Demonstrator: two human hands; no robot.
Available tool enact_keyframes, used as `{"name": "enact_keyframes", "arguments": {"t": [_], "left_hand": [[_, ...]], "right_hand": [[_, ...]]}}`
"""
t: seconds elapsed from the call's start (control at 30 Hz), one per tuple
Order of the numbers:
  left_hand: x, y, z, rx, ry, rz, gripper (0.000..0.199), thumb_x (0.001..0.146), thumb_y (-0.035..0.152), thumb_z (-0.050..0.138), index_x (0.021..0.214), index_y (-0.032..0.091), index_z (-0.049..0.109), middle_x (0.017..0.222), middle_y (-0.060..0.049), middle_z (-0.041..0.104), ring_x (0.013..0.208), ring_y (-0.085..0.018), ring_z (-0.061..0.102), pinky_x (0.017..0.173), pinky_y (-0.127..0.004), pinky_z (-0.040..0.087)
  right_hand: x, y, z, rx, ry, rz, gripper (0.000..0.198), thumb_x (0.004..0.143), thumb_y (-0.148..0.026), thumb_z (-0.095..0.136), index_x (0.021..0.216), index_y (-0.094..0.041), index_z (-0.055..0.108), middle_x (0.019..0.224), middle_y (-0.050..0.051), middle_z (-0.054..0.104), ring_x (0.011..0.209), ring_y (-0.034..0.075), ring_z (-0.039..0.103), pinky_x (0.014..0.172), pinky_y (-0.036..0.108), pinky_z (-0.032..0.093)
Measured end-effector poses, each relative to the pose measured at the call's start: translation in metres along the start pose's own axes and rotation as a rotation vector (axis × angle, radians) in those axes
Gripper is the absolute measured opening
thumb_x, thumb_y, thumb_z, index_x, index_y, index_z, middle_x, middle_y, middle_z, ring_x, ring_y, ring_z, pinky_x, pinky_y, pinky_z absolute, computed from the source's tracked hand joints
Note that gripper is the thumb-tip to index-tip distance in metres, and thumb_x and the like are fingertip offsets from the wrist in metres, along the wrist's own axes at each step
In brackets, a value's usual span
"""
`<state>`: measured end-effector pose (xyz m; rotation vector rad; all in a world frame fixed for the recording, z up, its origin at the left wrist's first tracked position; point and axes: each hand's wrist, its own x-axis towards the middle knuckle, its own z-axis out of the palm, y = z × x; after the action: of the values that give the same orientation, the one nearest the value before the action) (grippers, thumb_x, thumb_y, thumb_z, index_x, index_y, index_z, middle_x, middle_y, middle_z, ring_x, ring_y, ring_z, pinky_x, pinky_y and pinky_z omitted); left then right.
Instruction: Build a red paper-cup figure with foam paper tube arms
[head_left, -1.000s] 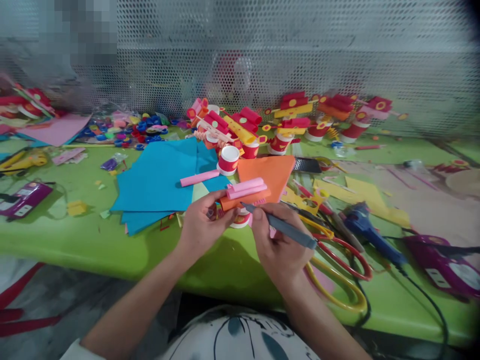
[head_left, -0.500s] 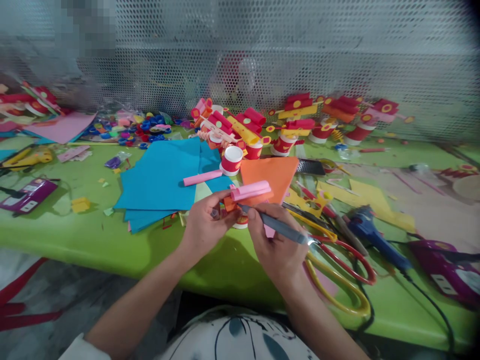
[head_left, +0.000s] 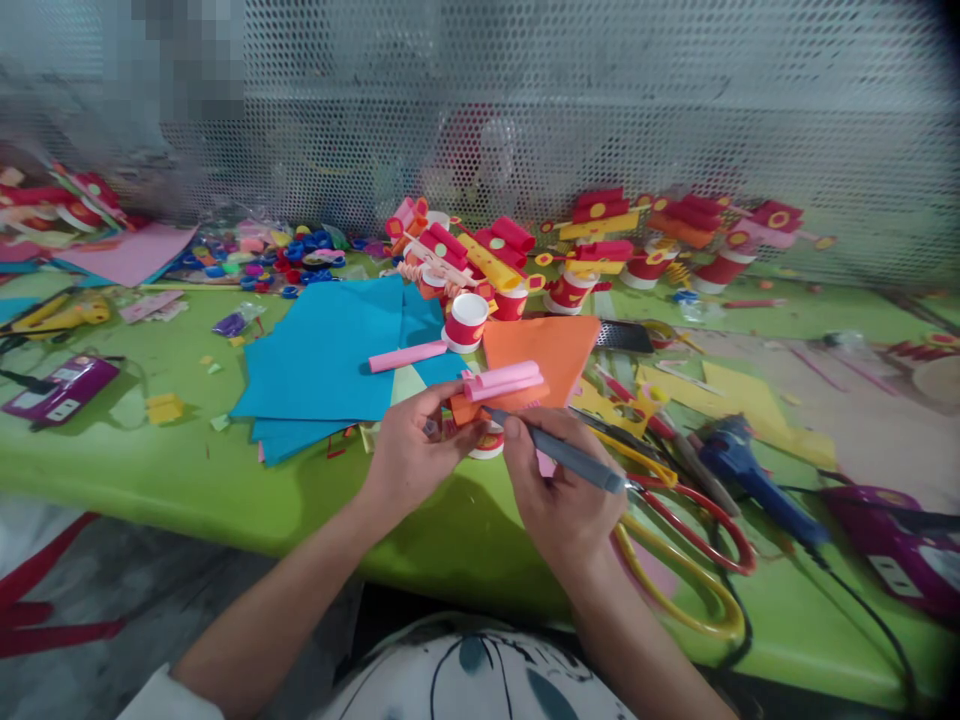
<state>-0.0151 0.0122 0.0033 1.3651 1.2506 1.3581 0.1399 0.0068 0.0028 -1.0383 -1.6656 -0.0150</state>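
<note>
My left hand [head_left: 416, 440] grips the left end of a paper figure's head, made of an orange folded piece [head_left: 471, 411] with a pink rolled piece [head_left: 506, 380] on top. Between the fingers of my right hand [head_left: 566, 480] is a grey marker [head_left: 574, 460], its tip at the orange piece's front face. Below the head shows the base of a red-and-white paper cup [head_left: 489, 443], partly hidden by both hands. Just behind stand another such cup [head_left: 466, 322] and a pink paper roll [head_left: 407, 357].
Blue sheets [head_left: 322, 350] lie left of my hands, an orange sheet [head_left: 551, 345] behind them. To the right are large scissors [head_left: 694, 520], a blue glue gun [head_left: 761, 480] with its cord, and yellow sheets [head_left: 757, 405]. Several finished cup figures [head_left: 596, 240] stand along the perforated panel [head_left: 570, 120].
The view has shifted slightly. The marker's tip has moved a little along the orange piece, while my left hand keeps the same grip.
</note>
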Motion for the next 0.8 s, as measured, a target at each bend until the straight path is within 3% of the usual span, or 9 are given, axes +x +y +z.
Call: {"name": "enact_keyframes", "arguments": {"t": [0.57,0.8], "left_hand": [[0.0004,-0.0005,-0.0015,0.007,-0.01,0.017,0.037,0.079,0.031,0.085,0.113,0.018,0.079,0.087,-0.004,0.078,0.071,-0.015,0.068,0.061,-0.022,0.056],[0.0008,0.0018,-0.001,-0.004,0.008,-0.024,0.052,0.07,0.043,0.092,0.113,0.016,0.079,0.085,-0.004,0.077,0.07,-0.016,0.067,0.063,-0.025,0.056]], "right_hand": [[-0.0001,-0.0016,-0.0001,0.027,-0.013,-0.032,0.006,0.093,-0.018,0.07,0.095,-0.022,0.065,0.079,0.0,0.075,0.065,0.014,0.071,0.063,0.026,0.057],[-0.0026,0.0,-0.0028,0.057,0.018,0.003,0.009,0.092,-0.016,0.07,0.097,-0.022,0.065,0.079,0.0,0.073,0.066,0.014,0.068,0.062,0.028,0.055]]}}
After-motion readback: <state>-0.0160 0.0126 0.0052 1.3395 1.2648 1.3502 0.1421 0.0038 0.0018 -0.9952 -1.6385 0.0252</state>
